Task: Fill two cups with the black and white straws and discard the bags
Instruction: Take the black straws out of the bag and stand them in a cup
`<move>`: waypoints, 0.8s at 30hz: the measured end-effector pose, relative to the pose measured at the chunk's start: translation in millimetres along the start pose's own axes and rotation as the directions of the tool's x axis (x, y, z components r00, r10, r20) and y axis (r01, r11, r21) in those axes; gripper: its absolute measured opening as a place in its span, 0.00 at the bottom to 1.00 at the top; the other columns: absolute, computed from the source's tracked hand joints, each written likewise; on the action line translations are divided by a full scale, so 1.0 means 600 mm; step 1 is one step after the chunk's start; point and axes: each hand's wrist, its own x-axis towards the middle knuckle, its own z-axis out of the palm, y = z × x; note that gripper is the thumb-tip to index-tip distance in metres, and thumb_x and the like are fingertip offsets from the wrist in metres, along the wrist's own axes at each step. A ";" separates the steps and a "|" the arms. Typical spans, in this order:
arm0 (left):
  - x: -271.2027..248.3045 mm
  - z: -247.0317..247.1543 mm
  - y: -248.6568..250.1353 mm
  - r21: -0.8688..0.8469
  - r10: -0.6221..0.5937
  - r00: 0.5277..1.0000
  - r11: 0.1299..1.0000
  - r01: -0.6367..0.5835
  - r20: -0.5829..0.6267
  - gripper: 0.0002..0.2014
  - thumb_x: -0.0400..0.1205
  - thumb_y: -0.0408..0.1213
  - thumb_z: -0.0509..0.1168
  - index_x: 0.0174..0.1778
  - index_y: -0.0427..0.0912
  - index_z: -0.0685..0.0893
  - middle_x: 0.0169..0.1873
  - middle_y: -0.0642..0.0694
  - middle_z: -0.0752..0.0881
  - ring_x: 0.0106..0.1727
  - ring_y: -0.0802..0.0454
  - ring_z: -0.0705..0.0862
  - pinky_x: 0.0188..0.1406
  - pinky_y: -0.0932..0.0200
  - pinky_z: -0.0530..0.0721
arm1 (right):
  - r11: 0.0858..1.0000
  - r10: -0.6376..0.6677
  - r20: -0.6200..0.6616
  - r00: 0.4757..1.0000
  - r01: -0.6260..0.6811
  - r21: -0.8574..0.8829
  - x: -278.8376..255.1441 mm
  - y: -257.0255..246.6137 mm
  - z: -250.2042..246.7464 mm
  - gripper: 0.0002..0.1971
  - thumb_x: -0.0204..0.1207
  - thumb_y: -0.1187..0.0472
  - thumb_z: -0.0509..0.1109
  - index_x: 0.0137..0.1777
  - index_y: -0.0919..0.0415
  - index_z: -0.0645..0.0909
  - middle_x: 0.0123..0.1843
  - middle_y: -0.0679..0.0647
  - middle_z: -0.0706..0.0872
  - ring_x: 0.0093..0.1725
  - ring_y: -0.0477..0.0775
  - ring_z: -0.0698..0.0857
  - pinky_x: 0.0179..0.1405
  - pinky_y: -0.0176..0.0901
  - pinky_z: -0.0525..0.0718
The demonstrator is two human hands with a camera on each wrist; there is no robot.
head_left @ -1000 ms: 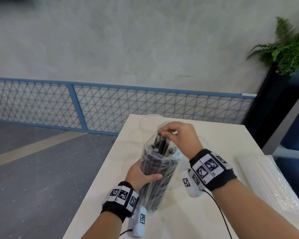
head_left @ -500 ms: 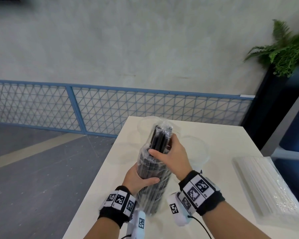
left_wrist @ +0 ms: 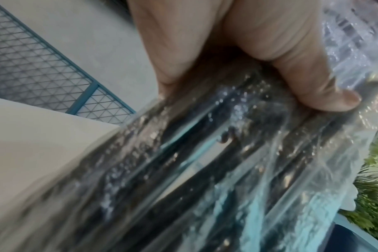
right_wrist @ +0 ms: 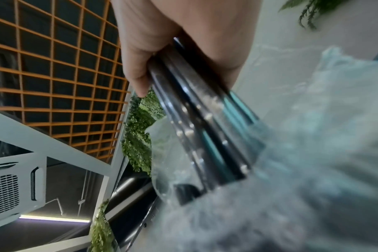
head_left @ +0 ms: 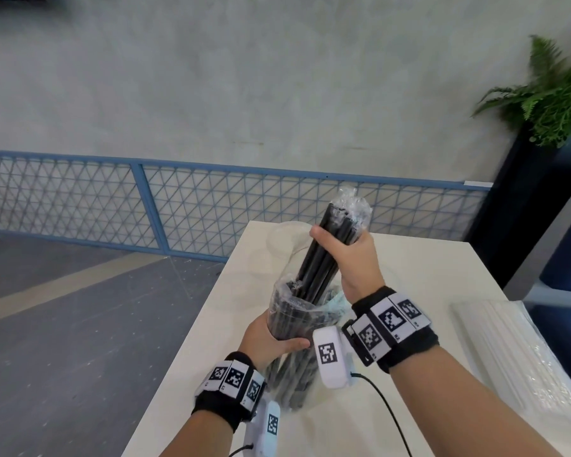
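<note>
A clear plastic bag of black straws point(head_left: 294, 328) stands upright over the white table point(head_left: 211, 341). My left hand point(head_left: 271, 341) grips it around the middle; the left wrist view shows that hand point(left_wrist: 259, 56) curled round the bag point(left_wrist: 205, 162). My right hand point(head_left: 346, 252) grips a bunch of black straws point(head_left: 323, 258) and holds it partly out of the bag's top, clear wrap still on its upper end. In the right wrist view the right hand point(right_wrist: 179, 51) wraps the bunch point(right_wrist: 196, 122). A clear cup point(head_left: 284, 239) stands behind the bag. A bag of white straws point(head_left: 515, 351) lies at the right.
The table's left edge point(head_left: 192, 341) drops to a grey floor. A blue mesh fence point(head_left: 145, 206) runs behind the table. A potted fern point(head_left: 548, 94) on a dark stand sits at the far right. A cable point(head_left: 386, 407) trails from my right wrist.
My right hand moved from pinching the bag's top to gripping a bunch of black straws, and has lifted it up out of the bag. The left hand keeps holding the bag.
</note>
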 end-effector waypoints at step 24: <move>0.019 0.003 0.012 -0.031 -0.015 0.974 0.999 0.008 -0.225 0.14 0.67 0.34 0.79 0.45 0.45 0.83 0.38 0.53 0.87 0.42 0.59 0.85 0.39 0.68 0.78 | 0.974 0.030 -0.450 0.892 0.075 0.214 0.072 -0.036 -0.090 0.19 0.71 0.67 0.74 0.61 0.71 0.77 0.45 0.53 0.85 0.39 0.45 0.87 0.41 0.37 0.88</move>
